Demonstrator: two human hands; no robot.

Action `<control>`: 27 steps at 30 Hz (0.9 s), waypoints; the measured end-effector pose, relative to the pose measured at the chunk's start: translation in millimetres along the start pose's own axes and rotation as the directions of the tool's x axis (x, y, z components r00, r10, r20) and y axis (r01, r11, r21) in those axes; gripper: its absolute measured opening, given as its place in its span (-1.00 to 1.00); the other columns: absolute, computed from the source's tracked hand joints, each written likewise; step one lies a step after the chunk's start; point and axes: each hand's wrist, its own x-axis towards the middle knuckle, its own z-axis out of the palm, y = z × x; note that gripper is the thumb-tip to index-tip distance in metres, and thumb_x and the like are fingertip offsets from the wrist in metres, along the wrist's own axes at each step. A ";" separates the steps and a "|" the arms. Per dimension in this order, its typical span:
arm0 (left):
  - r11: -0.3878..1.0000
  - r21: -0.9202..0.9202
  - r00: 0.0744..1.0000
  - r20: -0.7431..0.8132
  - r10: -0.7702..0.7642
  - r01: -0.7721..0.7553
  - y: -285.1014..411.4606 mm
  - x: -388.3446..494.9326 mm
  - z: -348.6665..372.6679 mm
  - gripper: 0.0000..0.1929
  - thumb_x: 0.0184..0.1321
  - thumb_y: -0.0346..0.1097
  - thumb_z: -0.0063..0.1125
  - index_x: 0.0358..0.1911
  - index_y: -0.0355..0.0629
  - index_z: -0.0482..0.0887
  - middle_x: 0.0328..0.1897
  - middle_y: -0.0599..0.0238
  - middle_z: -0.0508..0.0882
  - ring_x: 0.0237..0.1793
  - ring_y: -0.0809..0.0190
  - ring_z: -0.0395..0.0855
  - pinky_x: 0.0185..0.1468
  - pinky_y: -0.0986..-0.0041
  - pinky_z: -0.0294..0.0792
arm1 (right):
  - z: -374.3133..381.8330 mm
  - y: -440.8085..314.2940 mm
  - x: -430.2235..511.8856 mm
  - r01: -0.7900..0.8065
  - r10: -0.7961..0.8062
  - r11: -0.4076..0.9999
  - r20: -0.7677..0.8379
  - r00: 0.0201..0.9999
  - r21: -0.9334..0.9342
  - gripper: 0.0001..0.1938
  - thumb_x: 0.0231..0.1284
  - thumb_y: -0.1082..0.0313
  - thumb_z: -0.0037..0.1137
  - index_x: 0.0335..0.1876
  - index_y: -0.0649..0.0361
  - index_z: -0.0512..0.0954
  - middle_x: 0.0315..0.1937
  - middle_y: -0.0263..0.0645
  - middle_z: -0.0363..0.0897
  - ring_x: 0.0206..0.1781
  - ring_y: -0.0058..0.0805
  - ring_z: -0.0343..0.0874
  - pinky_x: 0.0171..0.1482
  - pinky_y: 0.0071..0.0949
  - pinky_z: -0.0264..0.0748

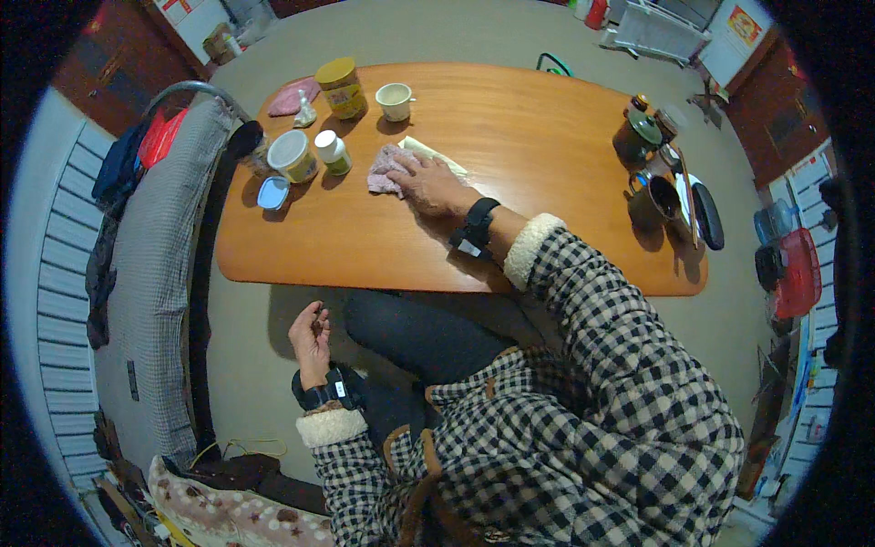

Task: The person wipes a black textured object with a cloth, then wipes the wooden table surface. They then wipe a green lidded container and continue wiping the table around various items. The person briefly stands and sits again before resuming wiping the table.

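Note:
My right hand point(437, 186) presses a crumpled pinkish cloth point(387, 171) against the wooden table point(547, 137), its fingers spread over the cloth. Just beyond those fingers lies a pale yellow strip point(427, 154), partly hidden by the hand; its material is unclear. To the left of the cloth stands a white-capped bottle point(333, 153), and past it a white cup point(394, 102). Below the table's near edge, my left hand point(312, 340) hangs beside my leg with loosely curled fingers and nothing visible in it.
At the table's left are a yellow-lidded canister point(342, 89), a clear-lidded tub point(292, 156), a small blue-lidded container point(273, 193) and a pink cloth point(294, 98). A dark mug point(653, 203), a lidded jar point(637, 137) and chopsticks point(687, 198) crowd the right end. A grey sofa point(164, 260) flanks the left.

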 end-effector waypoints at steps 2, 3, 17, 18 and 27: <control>1.000 -0.014 1.000 -0.004 -0.011 0.011 -4.1 3.3 -3.5 -0.76 0.38 -0.44 0.11 0.02 -0.43 0.68 -0.16 0.17 0.72 -0.31 0.33 0.71 -0.31 0.65 0.60 | -4.2 21.5 -17.3 -0.044 0.044 0.999 -0.103 0.994 0.008 -0.61 0.34 0.25 0.08 0.27 -0.10 0.47 0.55 -0.14 0.18 0.46 0.08 0.32 0.35 0.18 0.33; 0.999 -0.035 0.999 0.023 0.029 -0.028 -8.3 3.1 -5.3 -0.75 0.37 -0.44 0.12 0.02 -0.42 0.69 -0.16 0.18 0.73 -0.29 0.33 0.72 -0.29 0.66 0.61 | -7.9 35.7 -29.5 0.012 -0.004 0.999 -0.221 0.975 0.036 -0.63 0.35 0.25 0.07 0.25 -0.09 0.49 0.50 -0.13 0.25 0.44 0.07 0.35 0.34 0.15 0.35; 0.997 0.075 1.000 0.014 -0.011 0.010 -14.5 7.1 -3.7 -0.72 0.38 -0.41 0.06 0.07 -0.39 0.66 -0.12 0.16 0.74 -0.22 0.31 0.73 -0.22 0.60 0.61 | -49.4 132.3 -164.9 -0.298 0.290 0.954 -0.397 0.871 0.042 -0.70 0.30 0.30 0.13 0.13 -0.09 0.61 0.36 -0.32 0.49 0.17 0.04 0.56 0.18 -0.03 0.54; 0.998 0.042 0.999 -0.008 -0.042 0.043 -14.7 7.4 -2.9 -0.72 0.39 -0.41 0.05 0.08 -0.39 0.66 -0.12 0.16 0.74 -0.22 0.31 0.73 -0.22 0.59 0.61 | -38.7 117.1 -157.9 -0.193 0.314 0.930 -0.407 0.858 0.312 -0.70 0.31 0.30 0.10 0.14 -0.07 0.59 0.39 -0.27 0.45 0.21 0.07 0.52 0.21 -0.01 0.51; 0.999 0.033 0.997 0.075 -0.019 0.016 -16.1 2.9 -8.9 -0.73 0.43 -0.37 0.07 0.06 -0.40 0.67 -0.09 0.16 0.73 -0.20 0.33 0.73 -0.22 0.64 0.61 | -3.7 8.0 -100.3 0.023 -0.022 1.000 -0.170 0.985 0.008 -0.61 0.37 0.20 0.03 0.29 -0.10 0.50 0.51 -0.17 0.28 0.43 0.05 0.34 0.27 0.14 0.34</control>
